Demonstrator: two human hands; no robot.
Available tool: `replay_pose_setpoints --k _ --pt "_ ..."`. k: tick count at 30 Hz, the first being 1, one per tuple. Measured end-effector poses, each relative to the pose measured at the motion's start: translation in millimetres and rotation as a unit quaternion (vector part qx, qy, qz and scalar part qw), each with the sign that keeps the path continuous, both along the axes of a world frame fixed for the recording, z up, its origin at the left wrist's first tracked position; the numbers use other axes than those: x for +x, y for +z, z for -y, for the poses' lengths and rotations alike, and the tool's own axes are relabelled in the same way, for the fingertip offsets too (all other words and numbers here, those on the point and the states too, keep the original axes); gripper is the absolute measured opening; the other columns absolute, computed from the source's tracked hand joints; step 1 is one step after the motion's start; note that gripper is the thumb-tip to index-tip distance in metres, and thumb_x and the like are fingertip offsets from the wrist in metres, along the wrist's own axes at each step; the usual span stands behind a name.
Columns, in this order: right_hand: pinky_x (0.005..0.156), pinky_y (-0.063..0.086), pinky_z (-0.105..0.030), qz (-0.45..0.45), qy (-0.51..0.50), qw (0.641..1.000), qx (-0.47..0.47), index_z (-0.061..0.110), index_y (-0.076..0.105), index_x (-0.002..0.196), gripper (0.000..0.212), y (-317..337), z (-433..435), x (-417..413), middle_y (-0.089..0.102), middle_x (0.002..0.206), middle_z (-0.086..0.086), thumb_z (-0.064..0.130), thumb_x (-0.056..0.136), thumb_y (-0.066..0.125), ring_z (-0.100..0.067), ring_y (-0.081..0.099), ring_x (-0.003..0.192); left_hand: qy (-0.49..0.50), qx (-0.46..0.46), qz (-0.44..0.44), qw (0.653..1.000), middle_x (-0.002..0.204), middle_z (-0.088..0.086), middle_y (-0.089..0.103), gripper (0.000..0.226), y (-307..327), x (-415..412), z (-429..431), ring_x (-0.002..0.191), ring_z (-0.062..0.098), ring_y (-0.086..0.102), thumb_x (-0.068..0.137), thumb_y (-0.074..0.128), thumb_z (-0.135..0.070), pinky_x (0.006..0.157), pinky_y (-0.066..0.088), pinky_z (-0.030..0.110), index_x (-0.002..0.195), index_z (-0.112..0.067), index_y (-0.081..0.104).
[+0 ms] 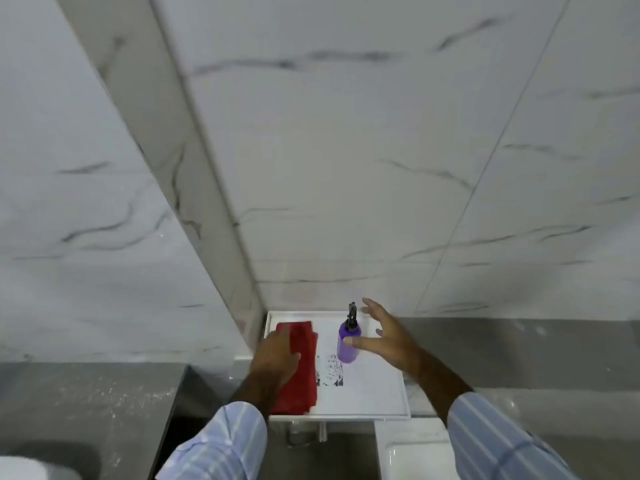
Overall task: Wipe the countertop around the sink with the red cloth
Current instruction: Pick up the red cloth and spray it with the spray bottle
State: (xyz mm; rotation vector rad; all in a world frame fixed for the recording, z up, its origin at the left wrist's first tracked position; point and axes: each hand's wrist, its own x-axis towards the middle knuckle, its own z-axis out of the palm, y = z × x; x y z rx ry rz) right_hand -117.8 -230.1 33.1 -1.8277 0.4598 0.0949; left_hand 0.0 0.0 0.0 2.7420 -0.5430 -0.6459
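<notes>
A folded red cloth (303,372) lies on the left side of a white tray-like shelf (374,393) set against the marble wall. My left hand (277,358) rests flat on the cloth, fingers covering its upper left part. A purple spray bottle (348,344) with a black nozzle stands upright on the shelf to the right of the cloth. My right hand (388,337) is spread open just right of the bottle, thumb near its side, not closed on it. The white sink corner (412,455) shows at the bottom right.
Grey-veined white marble walls (346,150) fill most of the view, with a corner pillar to the left. A dark printed patch (330,370) marks the shelf. A grey ledge (536,351) runs along the right. Chrome pipework (322,431) hangs under the shelf.
</notes>
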Motion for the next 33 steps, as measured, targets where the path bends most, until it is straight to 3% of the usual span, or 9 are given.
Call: replay_pose_setpoints --k 2,5,11,16,18,21,24,28,33 --pt "0.116 0.036 -0.035 0.003 0.006 1.000 -0.011 0.035 0.038 0.154 0.122 -27 -6 4 0.050 0.150 0.010 0.072 0.050 0.089 -0.011 0.047 0.136 0.023 0.021 -0.005 0.999 0.156 0.012 0.047 0.089 -27 -3 6 0.139 0.035 0.049 0.089 0.061 -0.062 0.115 0.042 0.044 0.160 -0.019 0.029" --pt "0.109 0.039 -0.031 0.025 -0.018 0.999 -0.042 0.035 0.045 0.141 0.082 -64 -20 9 0.054 0.139 0.012 0.038 0.074 0.092 -0.012 0.050 0.127 0.040 0.070 -0.031 0.996 0.172 0.011 0.018 0.107 -60 -12 15 0.151 0.042 0.030 0.080 0.057 -0.081 0.119 0.035 0.054 0.165 -0.030 0.015" --pt "0.095 0.048 -0.023 0.083 -0.091 0.991 -0.044 0.023 0.052 0.133 0.053 -85 -31 31 0.063 0.129 0.003 0.020 0.089 0.080 -0.018 0.060 0.118 0.055 0.121 -0.009 0.991 0.170 0.017 0.005 0.091 -87 -17 35 0.147 0.046 0.028 0.094 0.062 -0.050 0.115 0.038 0.057 0.165 -0.027 0.010" --pt "0.068 0.060 -0.021 0.100 -0.166 0.977 0.091 0.027 0.054 0.122 0.042 -57 -26 25 0.067 0.118 -0.002 0.023 0.088 0.080 -0.022 0.067 0.107 0.170 -0.080 -0.073 0.979 0.150 0.021 0.037 0.066 -75 10 24 0.127 0.040 0.054 0.093 0.062 -0.022 0.109 0.050 0.046 0.155 -0.020 0.039" --pt "0.066 0.059 -0.025 0.105 -0.190 0.969 0.115 0.021 0.056 0.118 0.043 -38 -23 20 0.071 0.113 -0.012 0.029 0.081 0.078 -0.024 0.072 0.096 0.276 -0.215 -0.195 0.916 0.127 0.019 0.059 0.056 -53 16 15 0.102 0.033 0.067 0.090 0.060 -0.018 0.093 0.061 0.045 0.146 -0.015 0.052" --pt "0.067 0.060 -0.037 0.105 -0.178 0.972 0.115 0.028 0.056 0.122 0.044 -6 -18 15 0.074 0.105 -0.014 0.016 0.086 0.079 -0.018 0.075 0.076 0.387 -0.445 -0.430 0.684 0.074 0.016 0.065 0.037 -23 9 -1 0.062 0.029 0.066 0.071 0.047 -0.004 0.060 0.061 0.036 0.104 0.003 0.061" --pt "0.070 0.063 -0.042 0.075 -0.106 0.986 0.109 0.037 0.049 0.140 0.065 29 -17 10 0.075 0.089 -0.009 0.007 0.089 0.075 -0.021 0.072 0.070 0.383 -0.582 -0.495 0.519 0.088 0.024 0.063 0.057 3 -5 -16 0.069 0.034 0.066 0.061 0.056 -0.009 0.068 0.061 0.039 0.116 0.004 0.058" --pt "0.070 0.062 -0.043 0.018 -0.017 0.989 0.147 0.030 0.055 0.138 0.058 69 -29 0 0.073 0.083 -0.012 0.015 0.087 0.078 -0.030 0.069 0.069 0.313 -0.645 -0.524 0.460 0.127 0.029 0.063 0.069 30 -28 -14 0.111 0.044 0.060 0.075 0.056 -0.033 0.114 0.037 0.058 0.136 -0.002 0.063" --pt "0.063 0.058 -0.038 -0.053 0.042 0.980 0.187 0.019 0.067 0.116 0.031 103 -57 -16 0.071 0.082 -0.014 0.020 0.088 0.078 -0.029 0.065 0.065 0.317 -0.674 -0.478 0.466 0.110 0.023 0.074 0.055 51 -50 -6 0.096 0.040 0.073 0.079 0.048 -0.042 0.103 0.045 0.053 0.103 -0.007 0.082"
